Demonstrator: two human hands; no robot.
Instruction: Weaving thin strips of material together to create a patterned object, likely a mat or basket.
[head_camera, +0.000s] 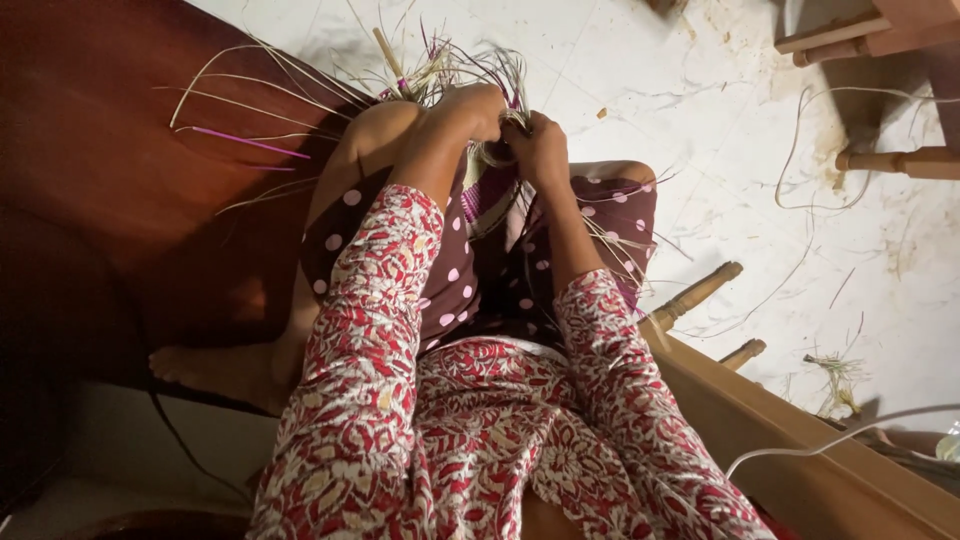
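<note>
Your left hand (480, 108) and right hand (538, 148) curl tight around a small half-woven basket (497, 150) held over your knees. It is pale straw with purple strands, and loose cane strips (440, 65) fan out from its rim toward the white floor (720, 150).
</note>
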